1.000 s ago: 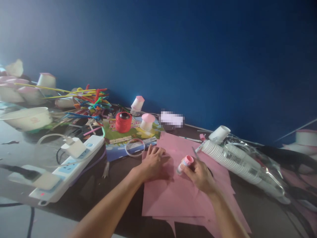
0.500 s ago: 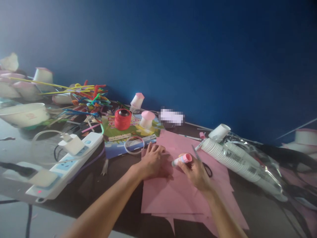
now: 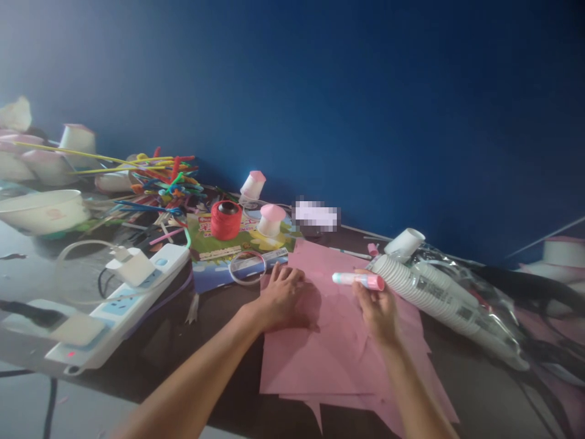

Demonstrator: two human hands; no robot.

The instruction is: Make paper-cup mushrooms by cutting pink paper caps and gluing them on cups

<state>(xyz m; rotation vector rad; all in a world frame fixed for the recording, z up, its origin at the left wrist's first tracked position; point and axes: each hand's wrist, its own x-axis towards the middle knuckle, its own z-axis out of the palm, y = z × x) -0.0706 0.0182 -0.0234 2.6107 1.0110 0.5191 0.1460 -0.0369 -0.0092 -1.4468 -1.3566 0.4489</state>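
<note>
Sheets of pink paper [image 3: 320, 360] lie stacked in front of me. My left hand [image 3: 286, 299] rests on their left part, fingers bent a little and apart, palm down; whatever is under the palm is hidden. Held up over the right part of the paper is a glue stick [image 3: 356, 280], uncapped, its pale tip pointing left. My right hand [image 3: 379, 314] is closed around its pink base end. A small pink cap [image 3: 373, 249] lies beyond the paper, near the paper cups.
Stacked paper cups [image 3: 434, 299] in plastic lie at right. A red thread spool [image 3: 226, 221] and a cup with a round pink top [image 3: 271, 221] stand on a colourful packet [image 3: 212, 268]. Further left are a power strip [image 3: 123, 308], pipe cleaners [image 3: 171, 177] and a white bowl [image 3: 43, 210].
My right hand has lifted the glue stick off the paper and moved it right and slightly up, turning it nearly level. The scissors are now hidden behind that hand. My left hand stays put.
</note>
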